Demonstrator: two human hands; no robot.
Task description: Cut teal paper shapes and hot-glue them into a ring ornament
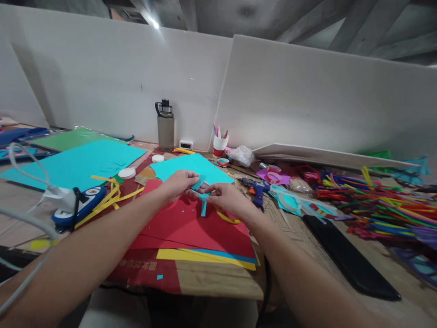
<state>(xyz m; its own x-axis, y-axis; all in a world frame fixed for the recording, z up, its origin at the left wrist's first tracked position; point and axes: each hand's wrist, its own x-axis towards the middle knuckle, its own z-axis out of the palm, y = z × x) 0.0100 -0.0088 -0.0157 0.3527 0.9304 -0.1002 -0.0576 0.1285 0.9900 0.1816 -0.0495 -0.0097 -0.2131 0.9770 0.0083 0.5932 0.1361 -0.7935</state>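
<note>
Fingers, left hand (179, 183): pinched nearly closed on the upper edge of a small turquoise paper piece (202, 197); thumb and forefinger meeting over it, other fingers curled under.
Fingers, right hand (227, 198): also drawn together, tips on the same turquoise paper piece from the other side; exact gap between thumb and forefinger too small to make out.
Turquoise paper piece: held between both hands just above the red sheet (191, 228); a narrow strip hanging down from it, lower end near or on the red.
Red sheet: lying flat, topmost of a stack; yellow sheet (205, 258) and a blue edge showing beneath at the near side.
Yellow loop (227, 218): on the red sheet, just under the right hand.
Large turquoise sheet (191, 167): flat on the table (218, 278), just beyond the hands.
Glue gun (256, 189): blue, lying on the table to the right of the hands, near but apart.
Bottle (165, 125): upright against the white board at the back.
Cup (220, 145): red and white, upright, holding pens, right of the bottle.
Pipe cleaners (375, 205): many colours, heaped at far right.
Black flat object (348, 257): on the table beside the right forearm.
Yellow strips (109, 196): loose, left of the red sheet, beside a blue-and-white device (80, 207).
</note>
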